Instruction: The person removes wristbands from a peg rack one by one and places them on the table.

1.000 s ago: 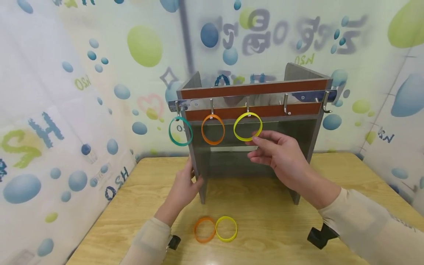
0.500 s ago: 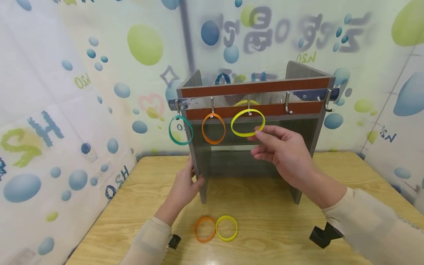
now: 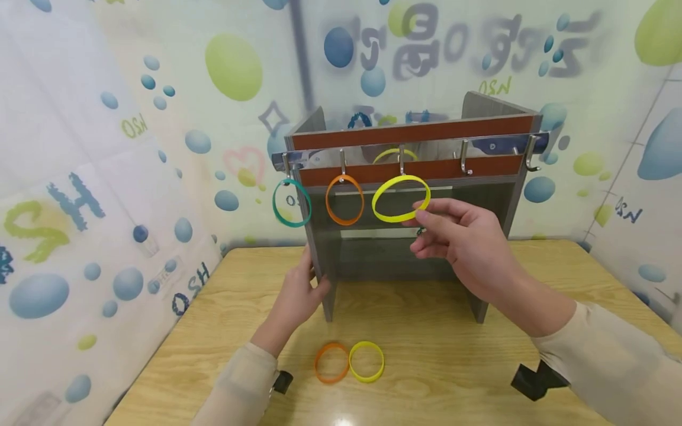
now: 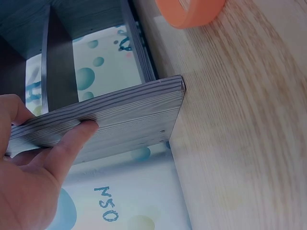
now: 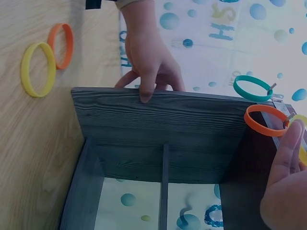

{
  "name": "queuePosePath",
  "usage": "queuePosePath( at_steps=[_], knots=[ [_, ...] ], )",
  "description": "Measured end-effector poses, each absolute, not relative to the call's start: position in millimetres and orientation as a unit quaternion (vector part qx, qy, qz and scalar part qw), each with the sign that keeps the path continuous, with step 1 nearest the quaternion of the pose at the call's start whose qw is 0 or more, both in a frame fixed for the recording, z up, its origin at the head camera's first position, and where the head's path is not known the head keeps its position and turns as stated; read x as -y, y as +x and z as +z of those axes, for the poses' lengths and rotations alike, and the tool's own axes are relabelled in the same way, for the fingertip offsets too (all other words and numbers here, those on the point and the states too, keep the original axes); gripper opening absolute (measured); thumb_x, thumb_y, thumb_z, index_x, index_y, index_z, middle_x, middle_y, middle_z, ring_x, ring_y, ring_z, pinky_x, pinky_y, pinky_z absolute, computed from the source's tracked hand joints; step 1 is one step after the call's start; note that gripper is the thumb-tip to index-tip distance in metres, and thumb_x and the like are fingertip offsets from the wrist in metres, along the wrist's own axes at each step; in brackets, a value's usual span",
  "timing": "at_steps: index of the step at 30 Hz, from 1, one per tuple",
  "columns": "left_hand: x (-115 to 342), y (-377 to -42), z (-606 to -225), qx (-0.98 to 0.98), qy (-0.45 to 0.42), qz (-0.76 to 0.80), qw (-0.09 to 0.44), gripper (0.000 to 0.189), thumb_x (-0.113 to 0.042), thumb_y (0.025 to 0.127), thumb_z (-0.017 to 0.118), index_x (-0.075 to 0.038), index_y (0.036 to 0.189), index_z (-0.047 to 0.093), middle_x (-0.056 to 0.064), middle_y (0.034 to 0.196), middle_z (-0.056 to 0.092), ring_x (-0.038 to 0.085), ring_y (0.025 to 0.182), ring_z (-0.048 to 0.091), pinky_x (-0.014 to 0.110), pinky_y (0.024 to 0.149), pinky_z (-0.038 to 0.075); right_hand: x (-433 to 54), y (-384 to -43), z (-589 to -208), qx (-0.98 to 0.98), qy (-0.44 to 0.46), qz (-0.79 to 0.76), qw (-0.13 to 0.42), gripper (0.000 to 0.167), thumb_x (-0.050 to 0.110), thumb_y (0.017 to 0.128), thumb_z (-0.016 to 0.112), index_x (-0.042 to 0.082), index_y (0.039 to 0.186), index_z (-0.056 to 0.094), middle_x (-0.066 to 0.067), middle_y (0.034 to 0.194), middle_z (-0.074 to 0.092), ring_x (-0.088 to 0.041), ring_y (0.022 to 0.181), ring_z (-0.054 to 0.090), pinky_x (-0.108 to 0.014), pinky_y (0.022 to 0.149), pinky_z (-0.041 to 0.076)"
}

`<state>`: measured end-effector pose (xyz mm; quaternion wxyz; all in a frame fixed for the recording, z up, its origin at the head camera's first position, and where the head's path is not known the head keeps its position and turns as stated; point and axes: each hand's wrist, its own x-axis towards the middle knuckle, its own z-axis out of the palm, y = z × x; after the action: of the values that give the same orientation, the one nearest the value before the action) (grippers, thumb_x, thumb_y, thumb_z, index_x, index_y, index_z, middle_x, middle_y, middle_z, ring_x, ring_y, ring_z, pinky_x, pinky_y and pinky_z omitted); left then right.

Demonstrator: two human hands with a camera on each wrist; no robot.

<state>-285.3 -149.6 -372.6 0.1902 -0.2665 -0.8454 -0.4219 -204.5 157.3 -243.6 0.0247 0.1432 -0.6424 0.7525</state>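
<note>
My right hand [image 3: 469, 242] pinches a yellow silicone wristband [image 3: 391, 219] at its lower right edge, between thumb and fingers. The band is tilted, its upper rim right at the tip of the third hook [image 3: 402, 158] in the head view. A teal wristband [image 3: 292, 225] hangs from the leftmost hook and an orange wristband [image 3: 345, 223] from the second. My left hand [image 3: 298, 296] grips the left side panel of a grey wooden shelf [image 3: 329, 307]. In the left wrist view, the thumb and fingers lie on either side of that panel [image 4: 129, 110].
A shiny metal hook rail [image 3: 437, 148] runs across the shelf's front; its two right hooks [image 3: 465, 158] carry nothing. On the wooden table [image 3: 426, 367], in front of the shelf, lie another orange wristband [image 3: 331, 381] and another yellow wristband [image 3: 367, 380], side by side. A patterned curtain [image 3: 234, 65] stands behind.
The held yellow wristband has tipped from nearly upright to a flatter slant, and its reflection now shows in the rail. My right hand has shifted slightly right. My left hand keeps its grip.
</note>
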Motion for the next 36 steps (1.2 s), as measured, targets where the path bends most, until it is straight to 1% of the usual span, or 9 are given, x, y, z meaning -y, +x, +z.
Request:
queuePosePath(
  at_steps=[5,9,12,16,21,28,32,36],
  knots=[
    [149.0,-285.9,-371.9,0.846,-0.264,-0.423,0.19,0.086,0.007,0.093,0.062,-0.02,0.167,0.027,0.025,0.142,0.067,0.037,0.138,0.062,0.055,0.107,0.058,-160.7,-200.0,-250.9,0.677,0.129,0.725,0.006,0.035,0.023,0.103,0.072,0.003,0.13,0.065,-0.001,0.107,0.078,-0.016,0.077,0.075,-0.031,0.078,0.069],
    [149.4,-285.7,-371.7,0.844,-0.267,-0.425,0.188,0.087,0.007,0.093,0.062,-0.021,0.168,0.025,0.025,0.143,0.067,0.037,0.138,0.062,0.054,0.107,0.058,-164.8,-198.0,-264.6,0.702,0.117,0.702,-0.013,0.038,0.023,0.105,0.068,-0.001,0.134,0.06,0.0,0.11,0.078,-0.016,0.078,0.074,-0.03,0.079,0.068],
    [150.2,-286.0,-371.6,0.843,-0.269,-0.425,0.193,0.087,0.007,0.093,0.062,-0.02,0.167,0.026,0.024,0.142,0.067,0.037,0.138,0.062,0.053,0.107,0.059,-167.2,-199.5,-277.3,0.716,0.104,0.69,-0.03,0.042,0.024,0.106,0.067,-0.005,0.135,0.057,0.001,0.109,0.078,-0.016,0.078,0.073,-0.03,0.078,0.068],
    [150.9,-286.1,-372.5,0.843,-0.267,-0.423,0.198,0.084,0.008,0.093,0.061,-0.019,0.166,0.029,0.025,0.142,0.067,0.037,0.138,0.063,0.053,0.107,0.059,-171.7,-201.4,-296.1,0.725,0.087,0.681,-0.055,0.046,0.024,0.106,0.067,-0.009,0.136,0.058,0.0,0.108,0.079,-0.015,0.076,0.073,-0.03,0.077,0.068],
    [150.6,-286.2,-374.0,0.846,-0.264,-0.42,0.194,0.083,0.007,0.093,0.06,-0.017,0.166,0.029,0.025,0.145,0.065,0.037,0.137,0.063,0.054,0.106,0.059,-177.8,-201.1,-319.0,0.731,0.069,0.674,-0.083,0.048,0.025,0.105,0.068,-0.01,0.137,0.059,0.0,0.105,0.079,-0.015,0.075,0.074,-0.03,0.077,0.068],
    [151.7,-286.7,-373.7,0.847,-0.263,-0.419,0.195,0.085,0.007,0.092,0.061,-0.017,0.167,0.027,0.025,0.144,0.066,0.037,0.139,0.061,0.054,0.107,0.059,-179.3,-199.0,-346.2,0.734,0.052,0.667,-0.112,0.042,0.025,0.104,0.07,-0.007,0.13,0.063,0.002,0.101,0.078,-0.012,0.072,0.071,-0.029,0.076,0.068],
    [152.0,-285.5,-373.3,0.849,-0.262,-0.415,0.195,0.083,0.007,0.092,0.061,-0.016,0.166,0.029,0.026,0.143,0.066,0.038,0.138,0.062,0.054,0.106,0.059,-179.7,-196.2,-359.1,0.731,0.049,0.668,-0.128,0.037,0.023,0.103,0.07,-0.006,0.126,0.065,0.002,0.099,0.077,-0.012,0.071,0.071,-0.029,0.074,0.067],
    [150.6,-285.6,-373.4,0.85,-0.263,-0.414,0.193,0.081,0.007,0.093,0.062,-0.015,0.164,0.031,0.026,0.144,0.066,0.039,0.136,0.063,0.053,0.106,0.059,-182.9,-194.1,-369.4,0.729,0.05,0.668,-0.139,0.039,0.021,0.103,0.069,-0.008,0.128,0.064,0.0,0.099,0.078,-0.012,0.071,0.071,-0.029,0.074,0.068]
  ],
)
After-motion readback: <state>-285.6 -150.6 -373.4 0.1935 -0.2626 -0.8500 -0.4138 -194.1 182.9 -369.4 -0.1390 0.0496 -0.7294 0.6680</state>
